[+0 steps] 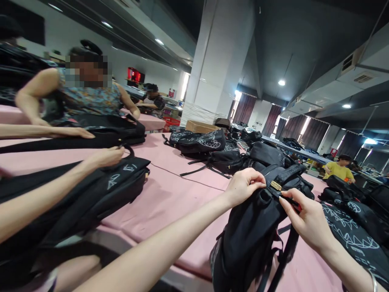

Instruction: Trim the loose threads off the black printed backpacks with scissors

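Note:
A black backpack (249,227) stands on the pink-covered table in front of me, its straps hanging down on the right. At its top, my left hand (246,185) pinches the fabric edge left of a small gold-coloured plate (276,185). Just below and right of that plate, my right hand (306,219) has thumb and forefinger closed on the backpack's top edge. The exact bit under each fingertip is partly hidden. Several more black backpacks lie close behind it.
Backpacks with white line drawings (206,142) are heaped farther back on the pink table (176,182), near a cardboard box (202,126). More lie at right (355,231). At left, a co-worker's hand (106,157) grips another backpack (121,182); a person sits opposite.

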Available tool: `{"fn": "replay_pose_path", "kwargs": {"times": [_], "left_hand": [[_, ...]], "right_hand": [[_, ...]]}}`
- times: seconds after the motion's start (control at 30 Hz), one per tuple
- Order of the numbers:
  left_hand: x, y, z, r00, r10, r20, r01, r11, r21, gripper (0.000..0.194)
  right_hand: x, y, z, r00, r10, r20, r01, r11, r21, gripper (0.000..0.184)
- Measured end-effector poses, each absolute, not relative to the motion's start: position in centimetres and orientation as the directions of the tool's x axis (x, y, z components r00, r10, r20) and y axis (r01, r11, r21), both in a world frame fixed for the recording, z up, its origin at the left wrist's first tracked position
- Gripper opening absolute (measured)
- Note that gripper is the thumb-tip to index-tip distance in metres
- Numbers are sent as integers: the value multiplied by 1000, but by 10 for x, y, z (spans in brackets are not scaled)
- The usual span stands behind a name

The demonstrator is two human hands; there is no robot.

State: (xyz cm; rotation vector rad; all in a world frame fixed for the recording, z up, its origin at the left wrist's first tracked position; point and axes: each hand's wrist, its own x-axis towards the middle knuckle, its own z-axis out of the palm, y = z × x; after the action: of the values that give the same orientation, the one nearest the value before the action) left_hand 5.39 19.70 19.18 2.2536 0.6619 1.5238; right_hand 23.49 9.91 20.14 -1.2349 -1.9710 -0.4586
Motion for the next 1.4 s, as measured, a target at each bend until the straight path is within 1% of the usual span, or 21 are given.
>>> {"fn": "replay_pose_path", "kwargs": {"times": [0.13, 0.2, 0.33, 0.4, 0.47, 0.5, 0.57, 0.6, 0.63, 0.7, 0.77, 0.87, 0.9, 0.93, 0.97, 1.0, 1.07, 1.13, 1.27, 1.33, 1.4], "left_hand": [[58, 187, 192, 255, 574, 778, 226, -818, 529, 9], [59, 184, 192, 238, 579, 780, 232, -813, 534, 9], [60, 178, 195, 279, 528, 802, 215, -849, 483, 11], [60, 176, 195, 277, 525, 805, 186, -851, 491, 10], [59, 176, 196, 231, 565, 792, 91, -823, 561, 9], [58, 176, 197, 214, 596, 774, 13, -794, 608, 14], [56, 180, 198, 203, 653, 730, -147, -717, 682, 32], [55, 183, 199, 202, 671, 713, -195, -686, 701, 37], [54, 187, 199, 195, 685, 702, -201, -672, 712, 38], [54, 195, 200, 152, 701, 697, -96, -691, 716, 27], [55, 200, 202, 138, 685, 715, 99, -728, 679, 21], [61, 199, 207, 215, 615, 759, 363, -771, 523, 12], [64, 198, 209, 238, 598, 766, 417, -775, 475, 11], [67, 197, 210, 241, 593, 768, 450, -770, 453, 11], [70, 196, 212, 220, 604, 766, 453, -759, 468, 12], [73, 195, 214, 183, 635, 750, 408, -743, 530, 11], [76, 195, 215, 122, 733, 669, 215, -678, 703, 14], [76, 195, 213, 139, 808, 572, 9, -578, 816, 23], [71, 188, 207, 207, 843, 496, -192, -462, 866, 31], [70, 181, 204, 201, 865, 460, -318, -387, 865, 32], [72, 174, 203, 175, 882, 438, -399, -343, 850, 31]], "right_hand": [[234, 100, 203, -270, 615, 741, 886, 459, -58, 18], [233, 101, 204, -297, 602, 741, 894, 448, -6, 19], [230, 100, 207, -367, 568, 737, 903, 407, 135, 19], [230, 100, 207, -386, 553, 739, 897, 412, 160, 20], [232, 100, 205, -377, 552, 744, 888, 443, 122, 20], [233, 100, 203, -361, 557, 748, 883, 462, 83, 19], [235, 101, 199, -319, 566, 760, 872, 490, 1, 18], [235, 102, 197, -301, 566, 767, 867, 497, -26, 18], [236, 102, 195, -289, 564, 773, 866, 499, -41, 19], [235, 103, 192, -284, 565, 775, 872, 488, -36, 19], [234, 104, 190, -289, 562, 775, 883, 469, -12, 18], [230, 103, 189, -290, 553, 781, 894, 447, 16, 17], [229, 103, 190, -288, 552, 782, 896, 443, 18, 16], [228, 103, 190, -286, 554, 781, 898, 441, 16, 16], [228, 103, 190, -284, 559, 779, 898, 440, 12, 16], [228, 102, 190, -282, 562, 778, 898, 441, 6, 17], [230, 101, 189, -276, 563, 779, 896, 444, -3, 17], [235, 99, 187, -266, 558, 786, 892, 452, -19, 17], [245, 91, 181, -267, 543, 796, 860, 507, -58, 18], [247, 87, 183, -281, 545, 790, 844, 532, -67, 18], [247, 84, 188, -301, 540, 786, 836, 546, -55, 17]]}}
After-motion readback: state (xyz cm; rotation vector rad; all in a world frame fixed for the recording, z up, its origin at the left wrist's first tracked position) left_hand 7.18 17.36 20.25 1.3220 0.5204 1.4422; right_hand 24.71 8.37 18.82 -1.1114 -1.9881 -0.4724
